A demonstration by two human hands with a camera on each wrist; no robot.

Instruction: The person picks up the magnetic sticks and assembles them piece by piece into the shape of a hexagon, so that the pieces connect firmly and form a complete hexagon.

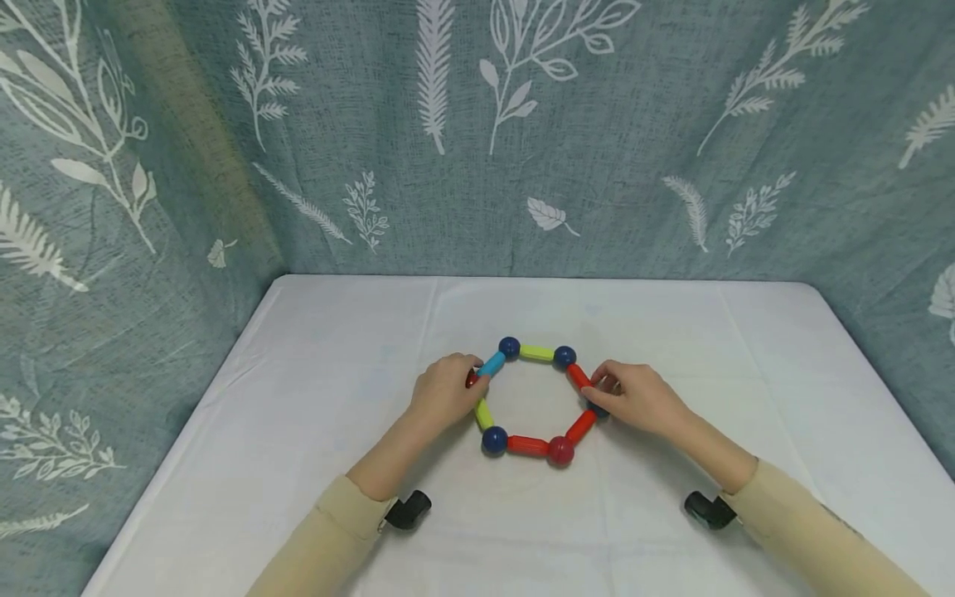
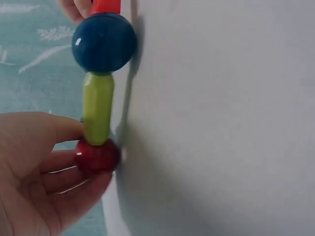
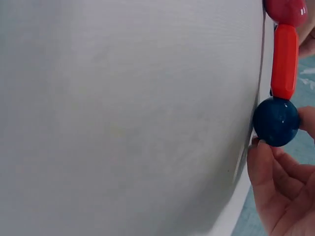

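Note:
Balls and short rods are joined end to end in a six-sided ring on the table. My left hand [image 1: 446,391] grips the dark red ball [image 2: 97,157] at the ring's left corner, between a light-blue rod [image 1: 492,364] and a yellow-green rod [image 2: 98,108]. At the right corner, my right hand [image 1: 640,397] pinches a blue ball [image 3: 276,122] between thumb and fingertips. Two red rods, an upper one [image 1: 578,376] and a lower one [image 3: 284,61], meet at that ball. A red ball [image 1: 560,451] and a blue ball [image 1: 495,441] form the near corners.
A white cloth [image 1: 313,348] covers the table. Behind and to the left hangs a blue-green curtain [image 1: 462,215] with white leaf prints. Black wrist cameras, a left one [image 1: 409,509] and a right one [image 1: 709,510], sit by the sleeve cuffs.

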